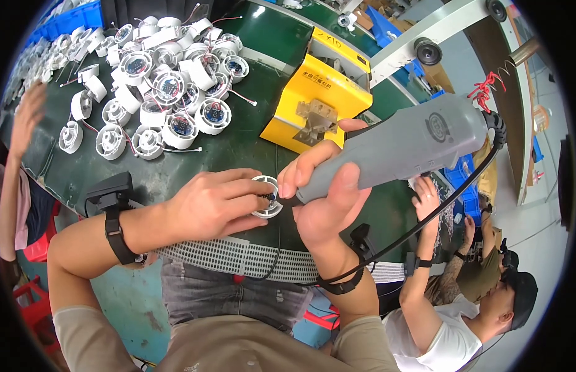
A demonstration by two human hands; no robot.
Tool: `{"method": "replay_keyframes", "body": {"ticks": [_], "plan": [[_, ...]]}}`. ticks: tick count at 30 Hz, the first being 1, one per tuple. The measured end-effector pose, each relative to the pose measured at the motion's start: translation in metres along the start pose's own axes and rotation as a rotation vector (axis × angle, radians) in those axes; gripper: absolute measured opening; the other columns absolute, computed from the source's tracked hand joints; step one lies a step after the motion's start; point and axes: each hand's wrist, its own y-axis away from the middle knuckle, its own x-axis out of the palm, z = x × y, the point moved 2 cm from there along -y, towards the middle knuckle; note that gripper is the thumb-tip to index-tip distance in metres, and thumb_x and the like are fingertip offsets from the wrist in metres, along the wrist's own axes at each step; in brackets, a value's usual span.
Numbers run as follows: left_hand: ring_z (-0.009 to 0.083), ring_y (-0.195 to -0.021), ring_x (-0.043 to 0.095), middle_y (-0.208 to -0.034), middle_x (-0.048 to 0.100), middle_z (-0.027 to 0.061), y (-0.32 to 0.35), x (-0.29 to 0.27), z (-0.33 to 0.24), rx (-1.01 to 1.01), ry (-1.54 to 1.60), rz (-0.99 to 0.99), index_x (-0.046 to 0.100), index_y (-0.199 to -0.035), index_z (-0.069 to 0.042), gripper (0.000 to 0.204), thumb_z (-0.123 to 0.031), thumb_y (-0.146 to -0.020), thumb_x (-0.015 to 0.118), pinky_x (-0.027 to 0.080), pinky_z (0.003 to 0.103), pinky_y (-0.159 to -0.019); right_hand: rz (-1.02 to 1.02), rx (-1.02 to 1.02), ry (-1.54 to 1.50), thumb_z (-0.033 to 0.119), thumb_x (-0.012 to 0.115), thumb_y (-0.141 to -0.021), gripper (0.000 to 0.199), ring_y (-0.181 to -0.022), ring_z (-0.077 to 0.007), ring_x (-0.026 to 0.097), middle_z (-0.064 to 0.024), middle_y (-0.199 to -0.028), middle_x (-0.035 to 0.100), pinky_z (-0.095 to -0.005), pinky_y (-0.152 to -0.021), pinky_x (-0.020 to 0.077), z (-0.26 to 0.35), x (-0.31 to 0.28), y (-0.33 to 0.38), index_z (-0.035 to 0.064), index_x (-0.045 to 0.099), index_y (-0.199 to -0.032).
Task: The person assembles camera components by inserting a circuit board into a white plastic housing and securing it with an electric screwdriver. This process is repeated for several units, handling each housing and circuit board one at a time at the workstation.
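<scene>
My left hand (207, 201) is closed on a small white round housing (270, 212), fingertips along its left side, just above the green tabletop. A dark circuit board shows inside the housing. Wrapped round a grey electric screwdriver (399, 146), my right hand (328, 208) holds it tilted, its nose pointing down and left at the housing. Whether the bit touches a screw is hidden by my fingers. The tool's black cord (449, 201) loops down past my right wrist.
A heap of white round housings (170, 87) with boards and wires covers the far left. Beyond my hands stands an open yellow box (288, 121). A coiled spring (504, 69) and red ties meet the screwdriver's end. Co-workers' hands (28, 118) (426, 197) are at both sides.
</scene>
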Motion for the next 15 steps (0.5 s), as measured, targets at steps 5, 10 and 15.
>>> {"method": "replay_keyframes", "body": {"ticks": [5, 10, 15], "plan": [[0.0266, -0.097, 0.065, -0.104, 0.064, 0.0048, 0.0005, 0.0003, 0.0, -0.002, -0.007, 0.009, 0.062, -0.088, -0.007, 0.025, -0.015, -0.071, 0.079, 0.057, 0.034, -0.064, 0.005, -0.008, -0.014, 0.053, 0.049, -0.095, 0.065, -0.047, -0.0181, 0.052, -0.0082, -0.063, 0.05, -0.0313, -0.047, 0.0482, -0.0005, -0.002, 0.0004, 0.001, 0.027, -0.129], [0.0264, -0.097, 0.065, -0.104, 0.064, 0.0046, 0.0014, 0.0019, 0.0, -0.003, -0.007, 0.01, 0.062, -0.089, -0.007, 0.025, -0.015, -0.071, 0.078, 0.057, 0.034, -0.065, 0.003, -0.003, -0.004, 0.052, 0.049, -0.096, 0.064, -0.046, -0.0179, 0.051, -0.0083, -0.063, 0.05, -0.0314, -0.047, 0.048, -0.0015, -0.0021, 0.0015, 0.001, 0.027, -0.128], [0.0263, -0.097, 0.065, -0.105, 0.063, 0.0044, 0.0021, 0.0022, 0.0024, 0.001, -0.009, 0.005, 0.062, -0.089, -0.007, 0.025, -0.016, -0.071, 0.079, 0.057, 0.034, -0.065, 0.009, 0.006, 0.006, 0.051, 0.049, -0.095, 0.063, -0.046, -0.0175, 0.051, -0.008, -0.063, 0.049, -0.0308, -0.046, 0.0475, -0.0059, -0.0006, 0.0002, 0.0002, 0.028, -0.126]]}}
